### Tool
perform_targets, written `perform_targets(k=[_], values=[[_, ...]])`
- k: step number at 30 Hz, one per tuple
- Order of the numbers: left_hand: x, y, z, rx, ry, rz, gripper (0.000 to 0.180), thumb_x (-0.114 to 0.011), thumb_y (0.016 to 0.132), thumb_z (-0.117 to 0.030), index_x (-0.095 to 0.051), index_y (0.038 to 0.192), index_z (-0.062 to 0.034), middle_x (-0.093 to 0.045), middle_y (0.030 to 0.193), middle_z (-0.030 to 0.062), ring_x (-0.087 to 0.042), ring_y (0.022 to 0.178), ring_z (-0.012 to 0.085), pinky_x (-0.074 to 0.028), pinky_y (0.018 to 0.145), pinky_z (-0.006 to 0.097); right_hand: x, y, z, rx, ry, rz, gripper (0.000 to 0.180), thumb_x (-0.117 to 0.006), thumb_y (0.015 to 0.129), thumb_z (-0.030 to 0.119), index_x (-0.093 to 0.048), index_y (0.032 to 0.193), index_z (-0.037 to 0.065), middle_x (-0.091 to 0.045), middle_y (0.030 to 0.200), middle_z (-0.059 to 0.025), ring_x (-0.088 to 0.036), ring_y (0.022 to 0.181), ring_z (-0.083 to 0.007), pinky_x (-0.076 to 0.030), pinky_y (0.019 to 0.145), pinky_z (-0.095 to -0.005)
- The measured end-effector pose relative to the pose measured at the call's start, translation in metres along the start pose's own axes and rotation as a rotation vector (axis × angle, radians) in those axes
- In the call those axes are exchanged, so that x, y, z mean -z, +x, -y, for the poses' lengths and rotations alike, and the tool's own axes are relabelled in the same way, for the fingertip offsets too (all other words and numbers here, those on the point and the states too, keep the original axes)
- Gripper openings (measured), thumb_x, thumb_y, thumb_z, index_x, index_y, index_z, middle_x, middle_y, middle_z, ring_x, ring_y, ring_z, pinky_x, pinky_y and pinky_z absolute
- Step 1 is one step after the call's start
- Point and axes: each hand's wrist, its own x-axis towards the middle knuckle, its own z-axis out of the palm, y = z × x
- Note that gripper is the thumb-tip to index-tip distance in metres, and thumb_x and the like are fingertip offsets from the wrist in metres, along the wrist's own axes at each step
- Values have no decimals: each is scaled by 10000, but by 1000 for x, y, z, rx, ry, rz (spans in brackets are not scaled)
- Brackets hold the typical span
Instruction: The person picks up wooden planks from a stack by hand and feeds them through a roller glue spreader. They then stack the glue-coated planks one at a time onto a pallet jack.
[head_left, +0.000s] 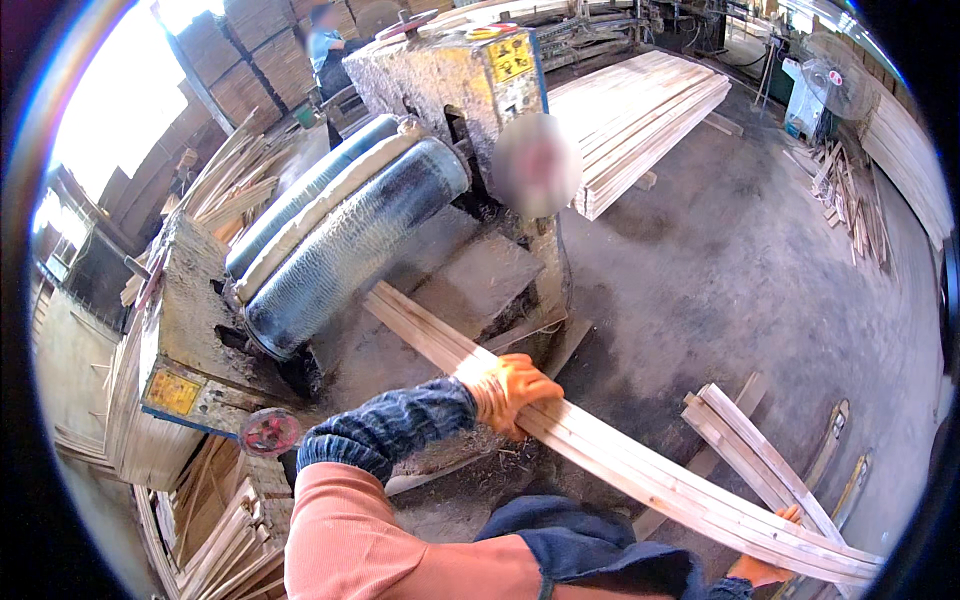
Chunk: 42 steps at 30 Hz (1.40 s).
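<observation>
A long bundle of pale wooden strips (640,462) slants across in front of me, from the roller machine down to the lower right. My left hand (515,392), in an orange glove, is closed around it at mid-length. Near the bundle's lower right end, my right hand (760,570), also gloved in orange, wraps it; part of this hand is hidden behind the wood. The strips' far end lies just in front of the lower metal roller (350,245), which has a textured, wet-looking surface. Whether they touch it I cannot tell. A second roller (310,190) runs behind it.
The machine's crusted housings (205,320) flank the rollers, with a red handwheel (270,432) at the left one. More strips (745,450) lie at lower right. A large plank stack (640,110) stands beyond. A fan (835,85) is far right; a person (325,50) is behind the machine.
</observation>
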Motion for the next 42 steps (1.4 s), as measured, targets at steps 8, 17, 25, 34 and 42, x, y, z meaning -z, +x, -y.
perform_targets(k=[8,17,25,34,42], values=[[40,-104,131,268,260,111,923,-945,514,-300,-583,1348,-146,-651,1293,110,-626,1213,314,-442,1108,523,63,-12,-51,1,-141,77,632,-460,1014,533,-576,1453,93,-662,1357,-202,-628,1265,-371,-492,1052,-661],[4,-32,62,127,25,405,932,-850,636,-505,-576,1368,2,-663,1294,221,-653,1195,369,-516,1055,446,62,-134,-184,-377,141,-118,785,-514,911,703,-570,1454,138,-593,1478,-116,-542,1354,-323,-379,1172,-588],[-75,55,-49,30,-114,223,838,-910,602,-353,-541,1308,-94,-663,1214,137,-634,1172,338,-477,1024,487,106,-153,-173,-760,-710,260,878,-451,940,752,-518,1474,58,-583,1462,-178,-543,1352,-360,-434,1136,-513],[-13,-6,30,31,27,207,902,-910,584,-443,-574,1349,-103,-687,1252,127,-647,1176,342,-467,1074,467,-8,-93,-72,798,-2137,1288,978,-884,574,419,-539,1463,203,-546,1481,-127,-494,1383,-369,-357,1163,-574],[16,-17,39,99,200,229,1002,-923,594,-446,-500,1443,-123,-658,1311,139,-640,1188,335,-404,1113,468,-25,-104,-136,575,-2339,1379,991,-786,698,411,-380,1595,299,-587,1299,-52,-565,1187,-275,-352,1118,-482]])
